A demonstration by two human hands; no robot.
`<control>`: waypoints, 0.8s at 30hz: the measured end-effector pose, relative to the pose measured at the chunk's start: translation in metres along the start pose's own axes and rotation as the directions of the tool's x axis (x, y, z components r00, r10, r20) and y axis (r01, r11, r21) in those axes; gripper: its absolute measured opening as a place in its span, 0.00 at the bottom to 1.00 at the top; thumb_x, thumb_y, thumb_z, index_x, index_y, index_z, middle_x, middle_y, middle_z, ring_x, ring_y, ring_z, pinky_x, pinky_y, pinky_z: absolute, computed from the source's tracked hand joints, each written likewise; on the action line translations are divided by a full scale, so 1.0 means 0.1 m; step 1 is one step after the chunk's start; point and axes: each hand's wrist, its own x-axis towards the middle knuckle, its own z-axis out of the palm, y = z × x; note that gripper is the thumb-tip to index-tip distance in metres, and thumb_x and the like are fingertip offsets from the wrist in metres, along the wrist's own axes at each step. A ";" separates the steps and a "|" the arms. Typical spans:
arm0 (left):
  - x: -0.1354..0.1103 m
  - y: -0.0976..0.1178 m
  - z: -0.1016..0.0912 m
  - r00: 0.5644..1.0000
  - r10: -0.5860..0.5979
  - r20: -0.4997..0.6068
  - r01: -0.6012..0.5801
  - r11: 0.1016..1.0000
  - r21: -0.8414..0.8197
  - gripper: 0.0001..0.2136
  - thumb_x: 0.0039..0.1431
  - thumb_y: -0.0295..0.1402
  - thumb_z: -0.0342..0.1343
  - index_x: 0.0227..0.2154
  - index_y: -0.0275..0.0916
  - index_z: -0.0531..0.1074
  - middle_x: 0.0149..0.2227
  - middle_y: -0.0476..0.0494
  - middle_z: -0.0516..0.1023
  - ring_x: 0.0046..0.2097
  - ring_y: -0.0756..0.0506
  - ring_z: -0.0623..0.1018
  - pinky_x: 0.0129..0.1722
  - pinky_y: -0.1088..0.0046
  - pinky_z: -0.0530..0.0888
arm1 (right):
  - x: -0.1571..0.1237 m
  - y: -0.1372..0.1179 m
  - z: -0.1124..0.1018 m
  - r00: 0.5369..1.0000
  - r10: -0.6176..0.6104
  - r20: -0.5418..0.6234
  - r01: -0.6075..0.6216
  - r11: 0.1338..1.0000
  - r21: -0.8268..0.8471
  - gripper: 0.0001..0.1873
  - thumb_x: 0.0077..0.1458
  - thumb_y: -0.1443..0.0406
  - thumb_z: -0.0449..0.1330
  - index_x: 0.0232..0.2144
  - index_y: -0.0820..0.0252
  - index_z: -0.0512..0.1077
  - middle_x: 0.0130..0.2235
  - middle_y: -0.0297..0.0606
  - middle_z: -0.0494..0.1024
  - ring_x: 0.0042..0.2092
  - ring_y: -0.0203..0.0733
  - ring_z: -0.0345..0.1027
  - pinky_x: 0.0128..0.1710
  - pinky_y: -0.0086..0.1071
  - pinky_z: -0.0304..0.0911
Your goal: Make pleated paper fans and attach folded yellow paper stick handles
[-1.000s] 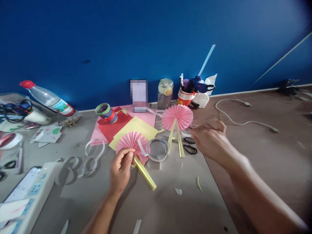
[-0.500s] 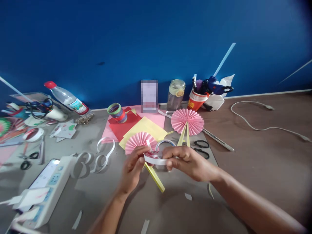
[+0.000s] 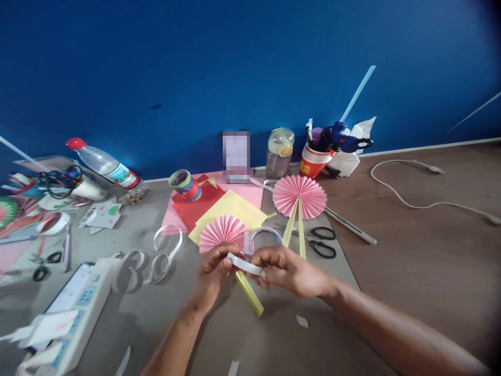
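Observation:
Low over the mat, my left hand (image 3: 213, 271) and my right hand (image 3: 289, 271) face each other, fingers closed on a roll of white tape (image 3: 245, 265). Its white band spans the gap between them, and fingers hide most of the ring. Just behind my left hand lies a pleated pink paper fan (image 3: 223, 234), with a folded yellow paper strip (image 3: 249, 293) pointing toward me below the hands. Another tape roll (image 3: 266, 235), clear with a bluish edge, lies behind my right hand. Farther right is a round pink fan (image 3: 299, 197) with two yellow legs, beside black-handled scissors (image 3: 323, 241).
Red paper (image 3: 183, 211) and yellow paper (image 3: 230, 209) lie under a small jar (image 3: 186, 185). A phone (image 3: 236, 156), a water bottle (image 3: 279, 154) and a red cup (image 3: 313, 161) line the wall. A power strip (image 3: 84, 308) and curled white strips (image 3: 168, 256) lie left.
Both hands have dropped slightly toward me, and my right hand has moved left, closer to my left hand. The white band has turned and shows more of its flat face.

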 end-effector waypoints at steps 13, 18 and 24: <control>-0.03 -0.05 -0.03 0.998 0.055 0.035 -0.057 0.997 0.051 0.11 0.54 0.42 0.60 0.33 0.39 0.76 0.34 0.45 0.73 0.28 0.51 0.69 0.27 0.75 0.66 | -0.01 0.04 0.08 0.996 -0.019 -0.088 0.024 0.999 0.047 0.06 0.50 0.64 0.55 0.27 0.62 0.67 0.23 0.30 0.64 0.25 0.31 0.55 0.26 0.26 0.52; -0.02 -0.03 -0.03 1.000 0.021 -0.019 -0.021 1.000 0.013 0.13 0.51 0.43 0.62 0.33 0.39 0.77 0.32 0.45 0.73 0.28 0.52 0.68 0.25 0.76 0.64 | -0.01 0.01 0.08 1.000 -0.020 0.020 0.018 0.995 0.096 0.06 0.49 0.64 0.55 0.29 0.62 0.68 0.25 0.33 0.70 0.28 0.35 0.62 0.31 0.29 0.57; 0.00 0.02 0.00 0.999 0.022 -0.030 -0.025 0.996 -0.087 0.13 0.52 0.44 0.61 0.34 0.39 0.77 0.34 0.44 0.74 0.29 0.51 0.72 0.28 0.75 0.69 | -0.03 -0.07 0.07 0.978 -0.207 0.003 0.202 0.951 -0.233 0.07 0.56 0.68 0.53 0.27 0.61 0.69 0.28 0.35 0.73 0.31 0.37 0.65 0.34 0.31 0.60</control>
